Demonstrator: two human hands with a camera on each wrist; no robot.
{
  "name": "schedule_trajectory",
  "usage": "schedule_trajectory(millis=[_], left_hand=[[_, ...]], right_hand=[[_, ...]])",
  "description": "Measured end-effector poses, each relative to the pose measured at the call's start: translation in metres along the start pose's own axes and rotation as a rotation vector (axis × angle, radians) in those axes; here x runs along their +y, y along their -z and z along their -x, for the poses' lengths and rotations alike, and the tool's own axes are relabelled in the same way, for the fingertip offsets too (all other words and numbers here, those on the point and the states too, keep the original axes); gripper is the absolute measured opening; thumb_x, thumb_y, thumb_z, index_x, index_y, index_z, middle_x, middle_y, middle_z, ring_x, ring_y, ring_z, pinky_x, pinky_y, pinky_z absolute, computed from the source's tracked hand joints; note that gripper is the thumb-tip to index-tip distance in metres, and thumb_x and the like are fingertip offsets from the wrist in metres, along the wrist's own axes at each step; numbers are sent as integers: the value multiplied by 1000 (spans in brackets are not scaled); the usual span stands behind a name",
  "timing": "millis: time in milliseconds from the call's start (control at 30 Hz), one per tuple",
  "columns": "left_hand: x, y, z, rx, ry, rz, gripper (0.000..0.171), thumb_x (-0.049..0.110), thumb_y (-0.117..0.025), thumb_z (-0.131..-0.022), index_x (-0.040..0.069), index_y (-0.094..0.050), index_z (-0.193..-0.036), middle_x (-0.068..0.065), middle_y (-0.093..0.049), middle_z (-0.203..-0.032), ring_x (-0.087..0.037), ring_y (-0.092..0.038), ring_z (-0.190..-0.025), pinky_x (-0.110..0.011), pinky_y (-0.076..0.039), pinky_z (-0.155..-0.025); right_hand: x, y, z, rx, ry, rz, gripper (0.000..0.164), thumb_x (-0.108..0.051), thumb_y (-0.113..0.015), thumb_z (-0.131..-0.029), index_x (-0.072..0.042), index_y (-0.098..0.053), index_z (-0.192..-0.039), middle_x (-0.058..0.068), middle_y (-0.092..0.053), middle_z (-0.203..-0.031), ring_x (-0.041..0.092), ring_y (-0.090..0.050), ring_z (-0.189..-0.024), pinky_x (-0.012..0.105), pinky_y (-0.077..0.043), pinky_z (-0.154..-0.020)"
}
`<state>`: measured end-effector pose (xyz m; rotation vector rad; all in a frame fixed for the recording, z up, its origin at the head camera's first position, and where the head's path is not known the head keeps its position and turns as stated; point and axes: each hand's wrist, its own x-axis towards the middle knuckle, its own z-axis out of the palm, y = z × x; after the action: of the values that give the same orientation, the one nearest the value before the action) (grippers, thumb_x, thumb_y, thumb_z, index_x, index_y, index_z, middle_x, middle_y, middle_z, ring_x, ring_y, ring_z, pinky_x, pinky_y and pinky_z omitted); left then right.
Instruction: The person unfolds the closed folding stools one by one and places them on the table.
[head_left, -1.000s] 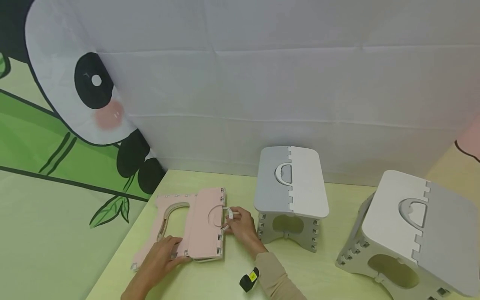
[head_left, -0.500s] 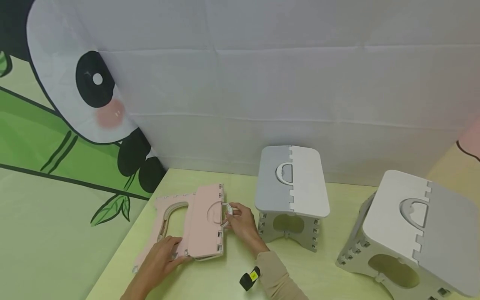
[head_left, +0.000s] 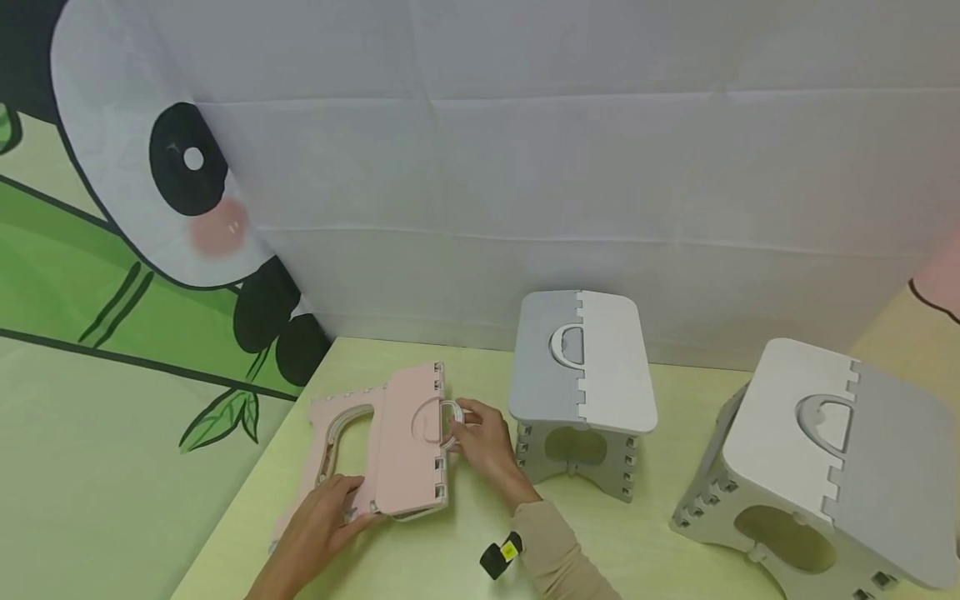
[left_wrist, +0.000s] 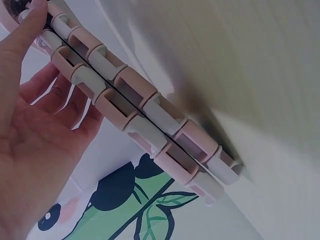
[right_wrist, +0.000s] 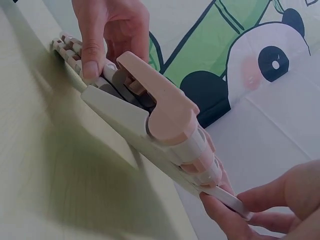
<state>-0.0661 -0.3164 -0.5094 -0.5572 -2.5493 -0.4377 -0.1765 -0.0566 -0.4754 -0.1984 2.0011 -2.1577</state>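
Observation:
A pink and white folding stool (head_left: 405, 458) lies folded nearly flat at the left of the table, its legs toward the left. My left hand (head_left: 324, 517) grips its near edge, thumb on one face and fingers on the other, as the left wrist view of the hand (left_wrist: 40, 125) shows. Between thumb and fingers, my right hand (head_left: 486, 440) pinches the white carry handle (head_left: 456, 408) at the stool's right side. In the right wrist view the folded stool (right_wrist: 175, 120) is tilted over the table, with a shadow beneath. Interlocking hinge joints (left_wrist: 125, 95) run along its edge.
A grey and white folding stool (head_left: 581, 358) stands unfolded beside my right hand. Another larger-looking grey and white stool (head_left: 825, 467) stands unfolded at the right. Behind the pale yellow table (head_left: 480, 550) hangs a cloth backdrop (head_left: 465, 183) with a panda print.
The pink stool has turned slightly, its right end shifting a little away from me, and my right hand has followed with the handle. My left hand keeps its grip.

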Motion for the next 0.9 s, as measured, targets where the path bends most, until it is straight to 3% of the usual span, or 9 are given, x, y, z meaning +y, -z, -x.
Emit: schedule_trajectory(millis=[167, 433, 733, 900], left_hand=[[5, 1, -1, -8, 33, -3, 46, 27, -91, -74, 7, -68, -109, 9, -62, -95, -2, -50, -80, -28, -49, -67], [12, 2, 1, 10, 55, -16, 47, 23, -91, -74, 5, -68, -110, 3, -66, -100, -10, -60, -86, -34, -55, -73], [16, 2, 2, 56, 48, -9, 48, 23, -92, -72, 7, -68, -110, 4, -68, -101, -10, -62, -87, -26, -51, -76], [21, 4, 0, 33, 88, -21, 49, 23, -93, -71, 7, -69, -111, 1, -69, -102, -12, -64, -88, -32, -55, -76]], right_hand=[[-4, 0, 0, 2, 27, 1, 45, 7, -61, -97, 11, -53, -141, 28, -68, -115, 37, -74, -90, 40, -63, -78], [-13, 0, 2, -1, 45, 15, 46, 6, -61, -96, 13, -52, -141, 29, -68, -114, 35, -74, -86, 39, -63, -75], [-21, 0, 4, 2, 60, 41, 44, 3, -61, -98, 12, -53, -141, 29, -65, -117, 40, -73, -88, 46, -63, -77], [-20, 1, 3, -7, 63, 48, 45, 0, -62, -99, 12, -52, -142, 28, -65, -118, 39, -73, -89, 46, -63, -76]])
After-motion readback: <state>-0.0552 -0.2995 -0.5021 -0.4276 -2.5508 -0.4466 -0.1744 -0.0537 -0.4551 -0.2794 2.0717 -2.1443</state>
